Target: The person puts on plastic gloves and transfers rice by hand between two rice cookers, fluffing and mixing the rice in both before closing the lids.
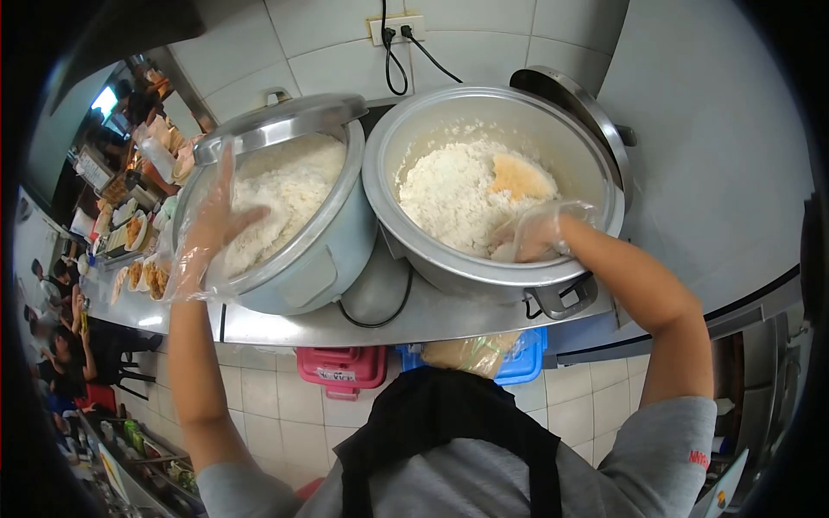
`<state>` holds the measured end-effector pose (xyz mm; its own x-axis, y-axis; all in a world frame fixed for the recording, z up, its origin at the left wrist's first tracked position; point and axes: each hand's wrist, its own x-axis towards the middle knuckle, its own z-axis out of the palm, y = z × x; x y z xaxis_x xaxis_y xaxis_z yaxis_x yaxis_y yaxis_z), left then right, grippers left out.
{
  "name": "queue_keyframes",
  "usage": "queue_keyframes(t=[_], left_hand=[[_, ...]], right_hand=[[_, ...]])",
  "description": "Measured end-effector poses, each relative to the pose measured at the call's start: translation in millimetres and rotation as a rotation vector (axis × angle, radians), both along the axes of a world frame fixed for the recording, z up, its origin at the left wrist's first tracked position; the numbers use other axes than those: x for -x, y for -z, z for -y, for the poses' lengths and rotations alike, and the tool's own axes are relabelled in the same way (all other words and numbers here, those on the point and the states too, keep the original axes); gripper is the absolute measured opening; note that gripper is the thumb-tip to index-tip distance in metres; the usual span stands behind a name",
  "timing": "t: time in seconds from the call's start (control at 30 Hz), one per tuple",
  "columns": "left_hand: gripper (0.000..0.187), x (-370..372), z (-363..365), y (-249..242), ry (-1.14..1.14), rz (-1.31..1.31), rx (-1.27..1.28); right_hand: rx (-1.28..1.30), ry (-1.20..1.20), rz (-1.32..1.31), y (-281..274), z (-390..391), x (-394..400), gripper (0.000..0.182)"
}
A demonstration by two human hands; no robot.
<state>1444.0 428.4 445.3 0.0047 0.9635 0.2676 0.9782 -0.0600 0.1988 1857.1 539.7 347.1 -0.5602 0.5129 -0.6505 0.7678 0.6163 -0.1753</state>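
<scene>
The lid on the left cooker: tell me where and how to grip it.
Probably by the handle, reaching over the lid from above: the handle stands out from its top, toward the wall and away from the rice, while the lid's near rim lies over the opening of the left cooker.

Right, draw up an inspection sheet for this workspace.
Surface: metal counter.
Job's things: left pot and right pot, both holding rice; left lid tilted over its pot; browned piece in the right.
Clutter: fried-looking food at the counter's left.
Hands: left hand spread at the left pot's mouth; right hand in the right pot's rice, grip hidden; both gloved.
Cables: two plugs in wall outlet; black cord on counter.
Surroundings: tiled wall; pink bin and blue bin below; people leftward.
</scene>
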Motion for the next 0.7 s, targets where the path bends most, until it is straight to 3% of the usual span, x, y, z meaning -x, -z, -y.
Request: queue_keyframes(t=[0.03,0.1,0.17,0.2,0.33,0.4,0.47,0.5,0.57,0.6,0.63,0.67,0.7], left_hand=[[0.098,-13.8,-2.6,-7.6,-0.001,-0.053,-0.164],[0.093,-57.9,1.4,-30.0,0.017,0.011,-0.164],[0.084,-92.6,-0.2,-32.0,0.167,0.123,-0.169],[0.079,-106.5,-3.2,-27.6,0.298,0.171,-0.181],[0.071,-168.6,-27.8,16.0,0.665,0.4,0.105],[0.077,-191.9,-54.6,59.0,0.617,0.278,0.256],[0.079,-208.6,-64.3,77.9,0.604,0.308,0.482],[0.079,-220.6,-74.8,89.7,0.606,0.309,0.476],[0.05,-243.4,-96.3,104.7,0.808,0.062,0.589],[0.05,-248.4,-97.5,99.9,0.807,0.07,0.582],[0.061,-252.4,-98.6,95.3,0.729,0.197,0.785],[0.072,-253.4,-99.1,91.6,0.644,0.32,0.989],[0.072,-250.9,-100.9,91.6,0.644,0.318,0.99]], right_hand=[[0.055,0.138,-0.033,1.5,-4.8,-5.6,0.057],[0.105,0.275,-0.062,6.0,-17.7,-19.4,0.062],[0.63,0.725,-0.427,11.7,-31.4,-34.3,0.075],[0.642,0.803,-0.459,11.5,-32.4,-38.3,0.071],[0.636,0.818,-0.448,-2.5,-26.6,-30.2,0.064],[0.724,0.856,-0.462,3.2,-32.2,-32.8,0.057],[0.675,0.85,-0.472,-4.6,-25.9,-29.6,0.054],[0.634,0.844,-0.478,-7.7,-22.4,-27.9,0.051],[0.641,0.845,-0.507,1.2,-26.0,-28.6,0.047],[0.657,0.847,-0.538,1.2,-26.9,-28.7,0.044],[0.652,0.846,-0.534,-0.6,-28.9,-31.4,0.044],[0.642,0.881,-0.55,-1.2,-30.4,-34.4,0.049],[0.634,0.917,-0.568,-2.1,-31.1,-37.4,0.056]])
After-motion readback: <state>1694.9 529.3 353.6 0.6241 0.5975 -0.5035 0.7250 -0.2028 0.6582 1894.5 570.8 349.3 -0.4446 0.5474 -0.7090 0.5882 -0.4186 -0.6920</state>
